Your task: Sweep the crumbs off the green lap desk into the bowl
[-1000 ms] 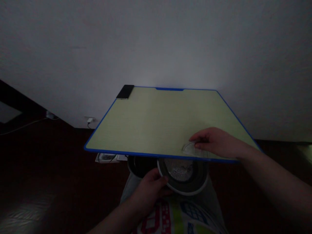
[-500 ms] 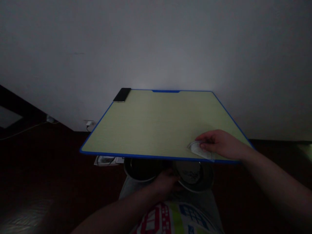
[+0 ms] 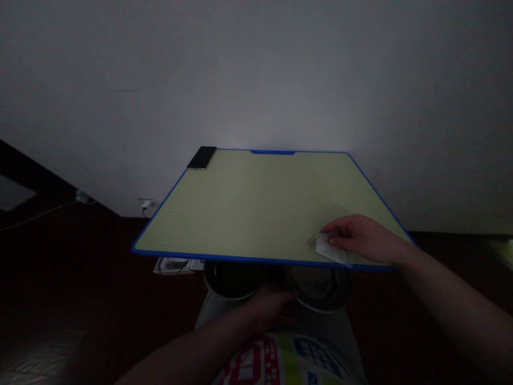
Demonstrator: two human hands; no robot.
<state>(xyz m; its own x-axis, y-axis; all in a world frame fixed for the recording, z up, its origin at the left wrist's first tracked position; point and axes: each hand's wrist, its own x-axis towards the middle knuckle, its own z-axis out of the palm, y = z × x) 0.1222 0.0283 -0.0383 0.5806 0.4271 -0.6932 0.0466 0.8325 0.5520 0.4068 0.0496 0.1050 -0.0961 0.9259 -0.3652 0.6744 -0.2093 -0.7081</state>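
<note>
My right hand [image 3: 363,239] rests near the front right corner of a pale green table with a blue rim [image 3: 248,208]. Its fingers pinch a small clear round dish [image 3: 325,247] that holds something whitish. My left hand [image 3: 274,307] is low, under the table's front edge, closed on the rim between two round metal bowls: a dark one on the left [image 3: 232,279] and one on the right [image 3: 320,287]. Both bowls sit on my lap, partly hidden by the tabletop.
A black phone [image 3: 201,158] lies at the table's far left corner. Behind is a white wall. A cable and plug [image 3: 146,203] lie on the dark floor at left, and a white object [image 3: 174,264] sits under the table.
My left hand slid from the right bowl's rim to between the two bowls, and both bowls moved further under the table. My right hand kept the small dish near the front edge.
</note>
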